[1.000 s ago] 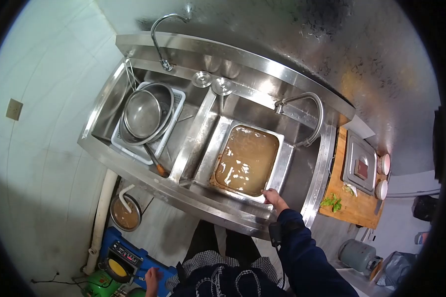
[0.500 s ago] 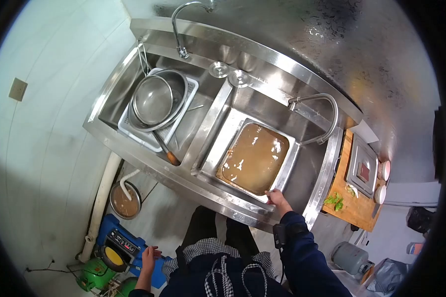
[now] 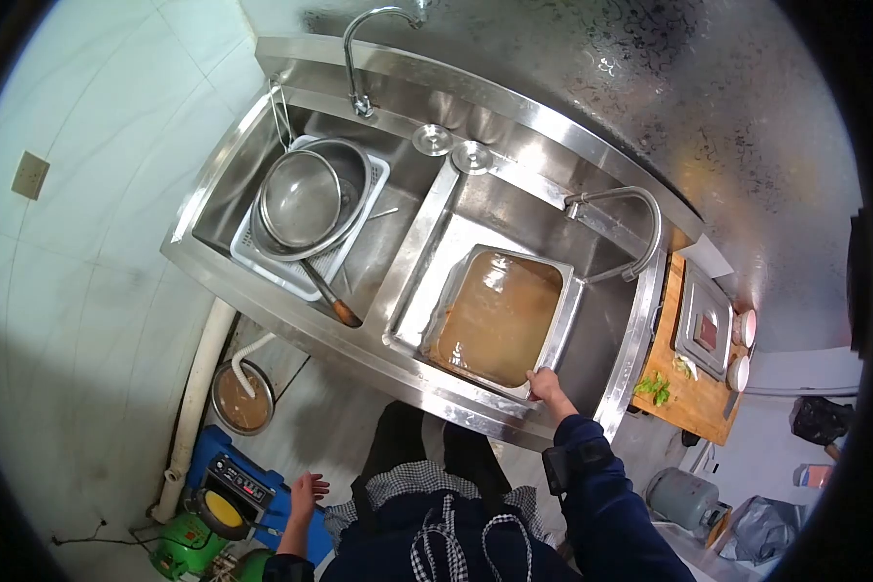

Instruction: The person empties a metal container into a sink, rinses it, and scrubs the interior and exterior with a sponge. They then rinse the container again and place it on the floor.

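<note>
My right hand (image 3: pixel 547 384) grips the near right corner of a rectangular metal pan (image 3: pixel 559 325), its fingers closed over the rim. The pan sits in the right basin of a steel sink (image 3: pixel 461 218). Murky brown water (image 3: pixel 504 315) fills much of it, and whatever lies under the surface is hidden. My left hand (image 3: pixel 307 492) hangs below the sink's front edge, fingers partly spread and holding nothing.
A wire strainer (image 3: pixel 301 199) with a wooden handle rests on a bowl in a white basket (image 3: pixel 252 270) in the left basin. A curved faucet (image 3: pixel 655 218) overhangs the right basin. A blue machine (image 3: pixel 228 466) and a bucket (image 3: pixel 242 412) stand on the floor.
The brown water has shifted inside the pan, and its bright reflections have changed. My right hand keeps its hold and has moved slightly. My left hand has moved slightly right and up.
</note>
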{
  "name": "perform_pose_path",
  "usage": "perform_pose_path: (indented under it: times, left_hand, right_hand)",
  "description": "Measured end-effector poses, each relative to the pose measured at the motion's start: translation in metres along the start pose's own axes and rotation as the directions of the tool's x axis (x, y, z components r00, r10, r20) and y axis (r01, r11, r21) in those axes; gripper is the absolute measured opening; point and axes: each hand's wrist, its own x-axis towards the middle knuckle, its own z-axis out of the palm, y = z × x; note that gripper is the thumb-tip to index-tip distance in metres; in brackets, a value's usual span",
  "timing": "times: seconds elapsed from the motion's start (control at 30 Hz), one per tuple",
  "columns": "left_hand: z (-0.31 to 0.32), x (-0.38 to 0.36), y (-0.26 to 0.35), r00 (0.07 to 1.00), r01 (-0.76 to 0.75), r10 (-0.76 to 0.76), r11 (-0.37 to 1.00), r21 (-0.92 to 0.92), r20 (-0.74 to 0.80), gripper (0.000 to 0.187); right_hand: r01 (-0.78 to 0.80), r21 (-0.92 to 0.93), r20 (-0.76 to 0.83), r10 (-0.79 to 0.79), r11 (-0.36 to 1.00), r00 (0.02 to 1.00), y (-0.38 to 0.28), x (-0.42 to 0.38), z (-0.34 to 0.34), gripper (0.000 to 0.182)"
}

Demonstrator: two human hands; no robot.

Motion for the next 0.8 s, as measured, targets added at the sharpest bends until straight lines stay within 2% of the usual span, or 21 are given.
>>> perform_pose_path:
  times: [0.1, 0.2, 0.4, 0.47, 0.5, 0.53, 0.6, 0.67, 0.73, 0.8]
  left_hand:
    - [0.001, 0.004, -0.001, 1.000, -0.006, 0.006, 1.000, 0.000, 0.003, 0.051]
    - [-0.001, 0.011, -0.002, 1.000, 0.005, -0.005, 1.000, -0.005, 0.006, 0.051]
    - [-0.009, 0.031, -0.008, 1.000, 0.008, -0.008, 0.999, -0.037, -0.001, 0.053]
    - [-0.011, 0.035, -0.007, 1.000, 0.017, -0.017, 0.998, -0.060, -0.009, 0.053]
    - [-0.012, 0.038, -0.005, 1.000, 0.027, -0.028, 0.997, -0.068, -0.009, 0.054]
    - [-0.011, 0.040, -0.004, 0.999, 0.030, -0.031, 0.997, -0.078, -0.010, 0.054]
    - [-0.012, 0.041, -0.004, 1.000, 0.015, -0.015, 0.998, -0.060, -0.009, 0.054]
    - [-0.014, 0.046, -0.002, 0.999, 0.038, -0.038, 0.998, -0.046, 0.008, 0.055]
    - [-0.012, 0.052, 0.002, 0.998, 0.057, -0.056, 0.998, -0.037, 0.029, 0.055]
    - [-0.013, 0.054, 0.009, 0.997, 0.066, -0.064, 0.997, -0.033, 0.040, 0.057]
  right_hand:
    - [0.038, 0.080, 0.077, -0.044, 0.996, 0.996, -0.007, -0.002, 0.000, 0.041]
    - [0.062, 0.130, 0.055, -0.070, 0.990, 0.996, -0.021, -0.004, 0.003, 0.040]
    - [0.119, -0.003, -0.001, -0.119, 0.993, 0.993, -0.078, -0.022, -0.014, 0.035]
    - [0.089, -0.249, -0.157, -0.131, 0.964, 0.979, -0.076, -0.020, -0.023, 0.038]
    - [0.056, -0.304, -0.236, -0.132, 0.951, 0.963, -0.057, -0.005, -0.021, 0.040]
    - [0.037, -0.285, -0.285, -0.122, 0.958, 0.951, -0.050, 0.001, -0.025, 0.038]
    - [-0.030, -0.185, -0.264, -0.021, 0.982, 0.964, -0.041, 0.010, -0.040, 0.038]
    - [0.035, -0.214, -0.368, -0.114, 0.976, 0.923, -0.047, -0.004, -0.059, 0.039]
    - [0.037, -0.241, -0.384, -0.131, 0.970, 0.914, -0.046, -0.001, -0.074, 0.041]
    - [-0.013, -0.165, -0.321, -0.042, 0.986, 0.946, -0.052, -0.007, -0.094, 0.041]
